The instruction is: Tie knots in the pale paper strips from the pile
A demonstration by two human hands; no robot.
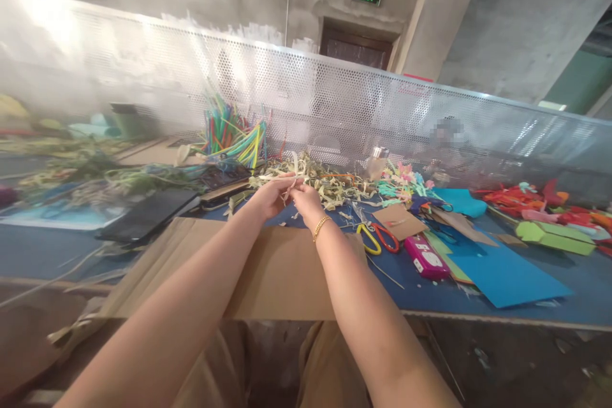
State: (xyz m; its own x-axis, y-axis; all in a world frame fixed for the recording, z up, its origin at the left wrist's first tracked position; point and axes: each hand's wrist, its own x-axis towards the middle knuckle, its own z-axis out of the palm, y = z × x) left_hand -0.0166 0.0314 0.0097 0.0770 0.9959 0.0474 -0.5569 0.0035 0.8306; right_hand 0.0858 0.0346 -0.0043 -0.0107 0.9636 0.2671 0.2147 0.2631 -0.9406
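My left hand (275, 196) and my right hand (306, 199) meet above the far edge of a brown cardboard sheet (282, 268). Between their closed fingers is a thin pale strip (295, 166), like dried husk or paper, with one end poking upward. Its exact material is too small to tell. Just beyond my hands lies a loose heap of similar pale curled strips (342, 190). A gold chain bracelet (321, 227) circles my right wrist.
Scissors with yellow and red handles (384, 239), a magenta box (425, 257) and blue sheets (507, 271) lie to the right. Colourful pipe cleaners (234, 140) stand behind, before a perforated metal screen (287, 83). A dark tablet-like slab (148, 217) lies left.
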